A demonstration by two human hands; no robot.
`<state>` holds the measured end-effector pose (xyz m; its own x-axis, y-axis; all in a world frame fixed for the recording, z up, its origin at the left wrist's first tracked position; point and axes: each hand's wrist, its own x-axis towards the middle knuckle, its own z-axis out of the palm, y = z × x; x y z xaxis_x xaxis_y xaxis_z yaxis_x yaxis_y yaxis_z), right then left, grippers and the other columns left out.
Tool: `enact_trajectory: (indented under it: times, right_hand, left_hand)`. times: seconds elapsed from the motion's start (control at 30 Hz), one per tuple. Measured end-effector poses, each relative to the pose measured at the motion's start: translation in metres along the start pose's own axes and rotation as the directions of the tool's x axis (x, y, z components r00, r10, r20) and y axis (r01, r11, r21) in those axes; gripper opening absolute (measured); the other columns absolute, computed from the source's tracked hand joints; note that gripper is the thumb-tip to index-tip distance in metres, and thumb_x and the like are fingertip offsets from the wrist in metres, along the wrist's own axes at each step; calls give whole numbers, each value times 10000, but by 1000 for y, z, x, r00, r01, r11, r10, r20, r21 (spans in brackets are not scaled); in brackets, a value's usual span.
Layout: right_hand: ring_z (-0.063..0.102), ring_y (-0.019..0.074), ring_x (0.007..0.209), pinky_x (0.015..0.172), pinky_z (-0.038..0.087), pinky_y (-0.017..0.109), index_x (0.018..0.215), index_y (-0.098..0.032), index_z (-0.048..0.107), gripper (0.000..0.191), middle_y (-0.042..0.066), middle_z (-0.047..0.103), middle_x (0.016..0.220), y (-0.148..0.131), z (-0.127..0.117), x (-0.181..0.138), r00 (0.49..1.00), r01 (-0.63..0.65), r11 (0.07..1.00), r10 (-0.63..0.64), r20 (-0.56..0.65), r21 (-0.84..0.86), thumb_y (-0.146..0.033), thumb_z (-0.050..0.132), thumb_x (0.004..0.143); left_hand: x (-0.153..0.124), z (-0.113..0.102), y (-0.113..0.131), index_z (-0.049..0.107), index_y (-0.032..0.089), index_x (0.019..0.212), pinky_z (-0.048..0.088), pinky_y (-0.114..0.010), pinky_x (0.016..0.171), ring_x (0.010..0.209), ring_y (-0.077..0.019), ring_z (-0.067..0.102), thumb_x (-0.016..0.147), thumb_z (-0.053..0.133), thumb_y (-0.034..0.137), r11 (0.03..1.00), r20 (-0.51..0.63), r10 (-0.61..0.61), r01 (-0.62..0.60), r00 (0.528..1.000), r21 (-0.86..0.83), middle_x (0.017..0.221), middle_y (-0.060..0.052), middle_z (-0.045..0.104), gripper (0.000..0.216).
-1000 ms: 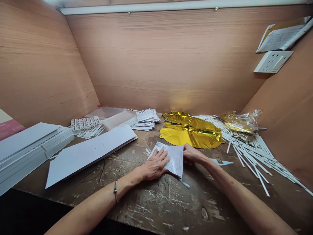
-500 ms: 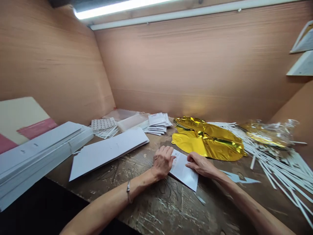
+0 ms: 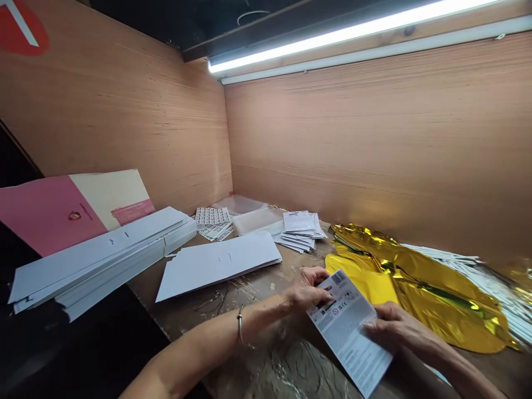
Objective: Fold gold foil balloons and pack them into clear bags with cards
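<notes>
Between my two hands is a printed white card packet (image 3: 351, 338) with a barcode and small symbols, tilted above the table. My left hand (image 3: 310, 288) is closed on its upper left edge, thumb lying across the printed face. On the right edge, my right hand (image 3: 388, 327) pinches it between thumb and fingers. Just behind the packet lies gold foil (image 3: 432, 293), shaped like flat, uninflated balloons. A pile of similar printed packets (image 3: 299, 230) sits further back.
A folded white sheet stack (image 3: 220, 266) lies left of my hands, with a taller white stack (image 3: 124, 249) beyond it. Sticker sheets (image 3: 214, 219) and clear plastic bags (image 3: 253, 219) are near the back wall. White sticks (image 3: 513, 310) lie at the right.
The packet has been lifted off the table and tilted, now showing a barcode and symbols. Both hands have shifted their hold on it. The view has turned left.
</notes>
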<state>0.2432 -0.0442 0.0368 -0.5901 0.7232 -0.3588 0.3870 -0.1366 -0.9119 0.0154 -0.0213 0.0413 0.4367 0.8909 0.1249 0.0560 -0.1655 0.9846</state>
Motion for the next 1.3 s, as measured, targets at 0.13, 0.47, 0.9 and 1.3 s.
enact_trajectory:
  times: [0.13,0.47,0.9,1.3]
  right_hand:
    - [627,237,705,651,472,311,886,-122,650,401,88,669,762,0,13,8,1000,0,957,6,-20,290,-453,573,673]
    - [637,248,681,633,487,320,859,-95,669,353,106,678,731,1,21,17,998,4,907,24,-61,422,-377,636,649]
    - [624,212,744,716,517,380,699,-147,621,111,43,683,715,-25,16,84,746,427,570,217,-630,702,-156,646,591]
    - [620,169,728,800,485,342,764,-134,640,156,29,683,766,-20,-9,40,770,453,608,101,-630,651,-114,624,610]
  left_hand:
    - [23,-68,13,576,129,941,383,-310,790,893,-217,520,682,605,335,730,-221,186,15,957,683,931,-75,597,333]
    - [70,-150,-27,626,59,822,354,-453,695,780,-289,564,772,411,157,69,-589,20,587,808,807,773,-192,609,242]
    - [-25,26,-25,552,38,776,320,-363,482,550,-235,500,782,281,90,-329,367,280,-270,887,905,645,-160,547,275]
    - [-8,-10,9,496,112,1004,465,-288,604,768,-191,598,682,564,511,992,-342,-86,112,936,56,932,-120,590,518]
